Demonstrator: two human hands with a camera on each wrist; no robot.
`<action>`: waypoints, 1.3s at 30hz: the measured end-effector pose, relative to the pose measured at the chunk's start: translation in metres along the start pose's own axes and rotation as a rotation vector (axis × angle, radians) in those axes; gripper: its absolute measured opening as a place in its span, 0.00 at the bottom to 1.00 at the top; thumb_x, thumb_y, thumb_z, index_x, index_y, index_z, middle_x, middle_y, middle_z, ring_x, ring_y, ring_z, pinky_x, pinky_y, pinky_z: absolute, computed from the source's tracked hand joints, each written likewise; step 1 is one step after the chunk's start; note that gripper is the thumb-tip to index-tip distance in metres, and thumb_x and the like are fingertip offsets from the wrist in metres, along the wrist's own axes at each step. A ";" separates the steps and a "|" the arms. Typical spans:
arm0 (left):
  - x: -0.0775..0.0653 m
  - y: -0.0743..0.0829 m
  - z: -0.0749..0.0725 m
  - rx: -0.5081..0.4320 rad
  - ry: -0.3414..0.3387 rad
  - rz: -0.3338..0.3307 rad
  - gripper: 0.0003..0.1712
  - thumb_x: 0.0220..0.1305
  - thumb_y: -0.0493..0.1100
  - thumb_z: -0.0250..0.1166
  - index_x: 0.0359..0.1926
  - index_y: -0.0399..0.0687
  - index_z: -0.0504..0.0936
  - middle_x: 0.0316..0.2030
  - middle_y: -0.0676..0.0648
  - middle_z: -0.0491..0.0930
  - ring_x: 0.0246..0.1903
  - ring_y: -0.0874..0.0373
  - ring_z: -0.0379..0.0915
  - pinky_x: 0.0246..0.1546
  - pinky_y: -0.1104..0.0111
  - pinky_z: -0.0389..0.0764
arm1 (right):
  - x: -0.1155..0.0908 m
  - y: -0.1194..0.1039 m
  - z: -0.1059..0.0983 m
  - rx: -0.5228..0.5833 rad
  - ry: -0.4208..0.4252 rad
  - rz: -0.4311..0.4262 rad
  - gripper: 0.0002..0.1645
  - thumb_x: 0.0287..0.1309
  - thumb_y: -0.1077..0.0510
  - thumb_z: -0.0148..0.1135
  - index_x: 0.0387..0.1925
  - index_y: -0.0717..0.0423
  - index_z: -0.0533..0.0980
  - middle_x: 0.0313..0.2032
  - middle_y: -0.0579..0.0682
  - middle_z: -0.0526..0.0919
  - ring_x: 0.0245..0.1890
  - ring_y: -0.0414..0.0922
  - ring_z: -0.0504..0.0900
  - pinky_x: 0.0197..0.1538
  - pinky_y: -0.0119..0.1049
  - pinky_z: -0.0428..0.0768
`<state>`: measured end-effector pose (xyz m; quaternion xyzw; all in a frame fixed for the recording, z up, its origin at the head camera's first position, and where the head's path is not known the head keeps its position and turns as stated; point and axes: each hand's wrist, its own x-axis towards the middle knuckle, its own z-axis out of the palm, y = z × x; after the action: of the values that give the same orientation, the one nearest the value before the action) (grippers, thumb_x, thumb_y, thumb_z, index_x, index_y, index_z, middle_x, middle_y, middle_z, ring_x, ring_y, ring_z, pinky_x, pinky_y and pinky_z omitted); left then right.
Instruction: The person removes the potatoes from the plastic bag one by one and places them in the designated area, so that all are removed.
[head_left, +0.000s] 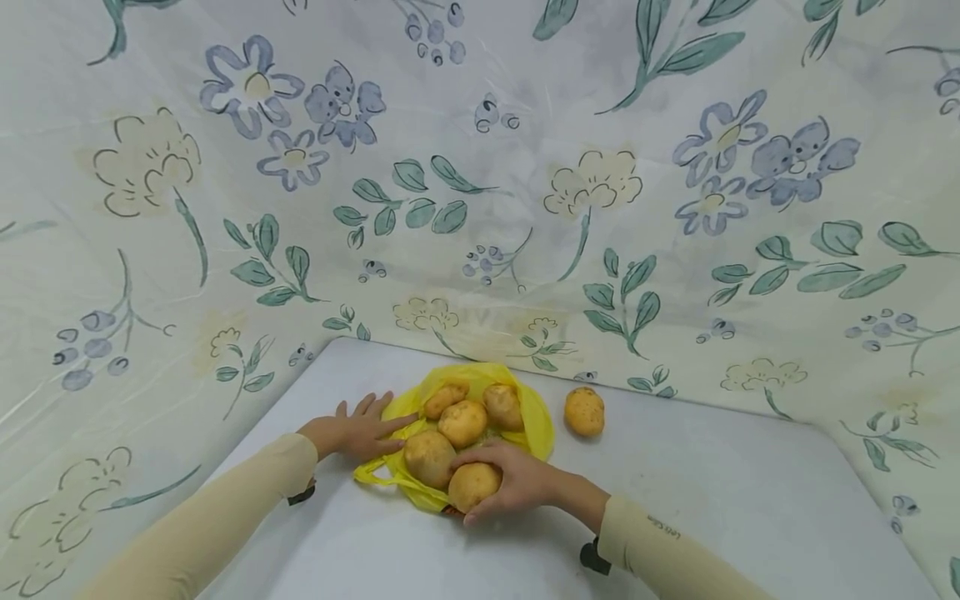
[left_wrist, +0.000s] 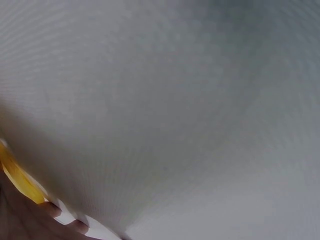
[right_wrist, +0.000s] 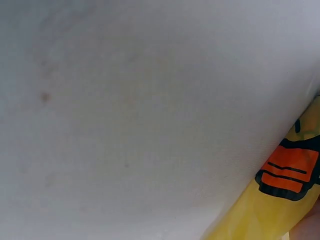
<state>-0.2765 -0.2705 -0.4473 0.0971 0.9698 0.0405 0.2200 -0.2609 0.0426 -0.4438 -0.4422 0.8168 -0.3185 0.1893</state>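
Note:
A yellow plastic bag [head_left: 538, 421] lies spread on the table with several potatoes on or in it, among them a large one [head_left: 427, 458] at front left and a rounder one [head_left: 462, 423] in the middle. My right hand [head_left: 521, 477] grips a potato [head_left: 474, 487] at the bag's front right, thumb in front and fingers over its back. At the bag's left edge, my left hand [head_left: 363, 433] rests with fingers spread, some touching the plastic. The left wrist view catches a strip of yellow bag [left_wrist: 24, 184] beside the fingers; the right wrist view has the bag's printed side [right_wrist: 260, 215].
A single potato [head_left: 584, 412] lies on the white table [head_left: 705, 492] to the right of the bag. Floral sheeting [head_left: 480, 225] rises behind and at both sides. Dark wrist devices [head_left: 596, 557] sit under the sleeves.

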 end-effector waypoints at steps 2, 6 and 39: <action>0.000 0.000 -0.001 -0.002 0.003 0.001 0.39 0.69 0.72 0.48 0.76 0.68 0.57 0.78 0.34 0.40 0.74 0.27 0.35 0.64 0.25 0.37 | 0.000 -0.001 -0.001 -0.001 -0.001 0.006 0.39 0.47 0.39 0.77 0.62 0.30 0.73 0.58 0.39 0.75 0.53 0.35 0.71 0.56 0.33 0.73; -0.001 0.000 -0.001 -0.004 0.003 -0.002 0.39 0.68 0.72 0.48 0.76 0.68 0.57 0.78 0.34 0.40 0.74 0.27 0.36 0.64 0.25 0.37 | -0.001 -0.002 -0.002 0.004 -0.010 0.003 0.39 0.48 0.39 0.76 0.63 0.30 0.72 0.59 0.39 0.75 0.53 0.35 0.72 0.56 0.33 0.72; 0.000 -0.002 -0.001 -0.005 -0.008 0.010 0.40 0.68 0.73 0.46 0.76 0.69 0.56 0.78 0.34 0.39 0.75 0.28 0.33 0.65 0.26 0.36 | -0.016 -0.014 -0.017 0.034 0.024 0.008 0.40 0.48 0.46 0.76 0.64 0.41 0.72 0.55 0.43 0.72 0.53 0.39 0.71 0.54 0.34 0.75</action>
<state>-0.2771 -0.2721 -0.4466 0.1017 0.9684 0.0435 0.2237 -0.2537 0.0560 -0.4212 -0.4317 0.8152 -0.3370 0.1882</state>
